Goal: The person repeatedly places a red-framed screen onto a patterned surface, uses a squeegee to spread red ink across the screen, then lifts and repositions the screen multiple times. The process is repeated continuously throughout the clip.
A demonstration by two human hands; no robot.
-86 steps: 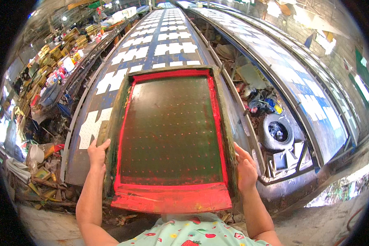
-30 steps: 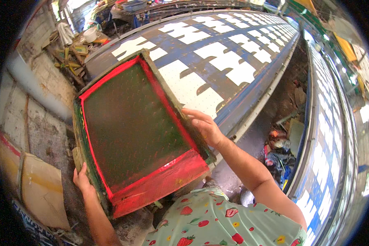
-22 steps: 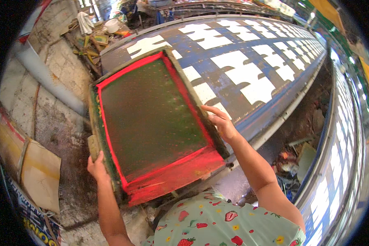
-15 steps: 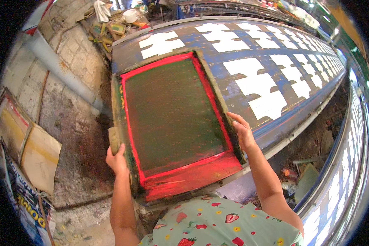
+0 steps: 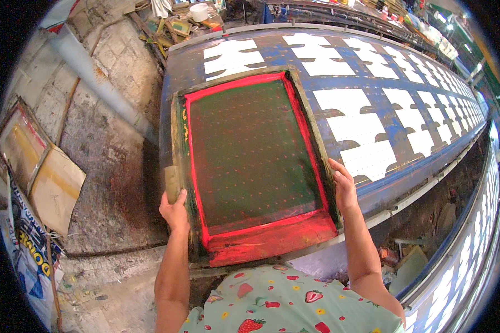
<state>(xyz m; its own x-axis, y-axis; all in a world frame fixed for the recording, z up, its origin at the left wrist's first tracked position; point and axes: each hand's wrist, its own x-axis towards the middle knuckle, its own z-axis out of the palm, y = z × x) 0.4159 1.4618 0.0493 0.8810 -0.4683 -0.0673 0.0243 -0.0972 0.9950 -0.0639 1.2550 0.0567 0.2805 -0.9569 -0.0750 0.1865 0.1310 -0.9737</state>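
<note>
A framed printing screen (image 5: pixel 253 152), dark green mesh with rows of small specks and a red border, lies over the near end of a long table (image 5: pixel 378 183) laid out with white cut pieces (image 5: pixel 366 158). My left hand (image 5: pixel 174 210) grips the frame's left side beside a tan block attached to it. My right hand (image 5: pixel 344 183) is closed on the frame's right edge. Whether the frame rests on the table or hovers just above it, I cannot tell.
A second long table (image 5: pixel 455 261) runs along the right, with debris in the gap between. Boards (image 5: pixel 58 183) lean at the left near a grey pipe (image 5: pixel 103 77) by a block wall. A white bucket (image 5: pixel 199 11), scrap wood and stacked items line the back.
My view has turned away from straight down the tables. Both hands kept hold of the screen, swung it round and have lately moved it right and slightly up in the picture, squarer across the near table's end.
</note>
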